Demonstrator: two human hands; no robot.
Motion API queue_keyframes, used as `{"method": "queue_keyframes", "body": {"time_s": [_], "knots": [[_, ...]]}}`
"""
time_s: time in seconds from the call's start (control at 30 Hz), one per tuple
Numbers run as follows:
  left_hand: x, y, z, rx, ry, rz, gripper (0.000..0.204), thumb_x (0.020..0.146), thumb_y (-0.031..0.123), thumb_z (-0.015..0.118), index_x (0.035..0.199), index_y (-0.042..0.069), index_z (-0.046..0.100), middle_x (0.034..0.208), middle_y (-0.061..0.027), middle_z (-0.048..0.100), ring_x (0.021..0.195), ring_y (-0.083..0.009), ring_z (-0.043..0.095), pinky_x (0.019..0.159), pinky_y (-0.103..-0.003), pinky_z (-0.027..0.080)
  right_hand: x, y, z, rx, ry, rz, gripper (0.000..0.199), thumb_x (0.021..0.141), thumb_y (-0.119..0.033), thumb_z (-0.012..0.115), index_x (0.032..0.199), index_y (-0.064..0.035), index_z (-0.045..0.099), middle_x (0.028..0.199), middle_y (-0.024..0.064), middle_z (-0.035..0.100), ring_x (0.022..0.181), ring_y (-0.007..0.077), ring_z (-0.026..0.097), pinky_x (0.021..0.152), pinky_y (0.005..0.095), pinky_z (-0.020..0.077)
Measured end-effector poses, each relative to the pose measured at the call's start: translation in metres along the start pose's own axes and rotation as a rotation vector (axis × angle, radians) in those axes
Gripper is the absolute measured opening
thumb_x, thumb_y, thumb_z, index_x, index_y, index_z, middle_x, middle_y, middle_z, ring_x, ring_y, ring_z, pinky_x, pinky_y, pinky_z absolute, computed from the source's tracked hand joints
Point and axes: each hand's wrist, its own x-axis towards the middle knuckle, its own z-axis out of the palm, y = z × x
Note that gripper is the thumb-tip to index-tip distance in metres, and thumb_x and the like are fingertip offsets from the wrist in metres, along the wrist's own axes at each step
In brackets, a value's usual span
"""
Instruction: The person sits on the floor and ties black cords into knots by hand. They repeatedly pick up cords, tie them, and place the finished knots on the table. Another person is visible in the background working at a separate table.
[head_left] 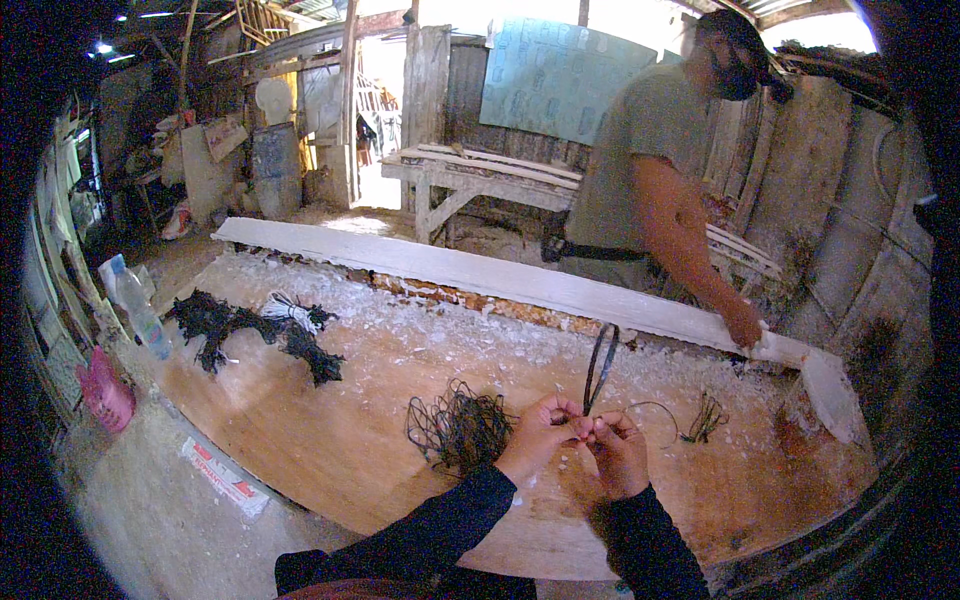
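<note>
My left hand (pixel 543 436) and my right hand (pixel 619 455) meet above the wooden tabletop, fingers pinched together. Between them they grip a loop of dark cord (pixel 601 368) that stands up from the fingertips. A thin strand trails off to the right, toward a small bundle of dark cord (pixel 706 418). Close to my left hand lies a loose tangle of dark cord (pixel 459 428). What exactly sits between the fingertips is too small to make out.
White flakes cover the table's far side, along a long white-coated board (pixel 450 270). At the left lie black stringy clumps (pixel 250 330), a plastic bottle (pixel 140 305) and a pink container (pixel 106 392). Across the table, a masked person (pixel 645 170) reaches to the board's right end.
</note>
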Motion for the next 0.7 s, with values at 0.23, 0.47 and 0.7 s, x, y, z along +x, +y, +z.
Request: {"method": "queue_keyframes", "body": {"time_s": [0.23,0.47,0.7], "knots": [[0.001,-0.002,0.000,-0.093,-0.023,0.061,0.013,0.079,0.007,0.061,0.084,0.004,0.049,0.078,-0.0055,0.059,0.069,-0.0126,0.058,0.061,-0.023,0.048,-0.002,0.000,-0.002,0.097,0.092,0.046,0.018,0.076,-0.004,0.061,0.092,-0.0030,0.056,0.083,0.0065,0.060,0.076,0.0185,0.058,0.071,0.0293,0.0484],[-0.002,-0.003,-0.001,-0.041,-0.070,0.026,0.012,0.079,0.007,0.060,0.085,0.005,0.049,0.079,-0.0050,0.059,0.069,-0.0118,0.058,0.063,-0.023,0.048,-0.004,-0.002,-0.010,0.134,0.032,0.202,0.020,0.079,-0.004,0.056,0.099,0.0004,0.055,0.087,0.0082,0.061,0.075,0.0185,0.059,0.070,0.0271,0.0486],[-0.009,0.004,0.003,-0.245,-0.081,-0.093,0.010,0.080,0.010,0.059,0.086,0.006,0.052,0.081,-0.0038,0.060,0.072,-0.0120,0.058,0.065,-0.025,0.048,-0.001,-0.004,-0.019,0.073,-0.128,0.178,0.017,0.078,-0.006,0.059,0.094,-0.0016,0.057,0.084,0.0062,0.061,0.074,0.0147,0.059,0.069,0.0267,0.0482]]}}
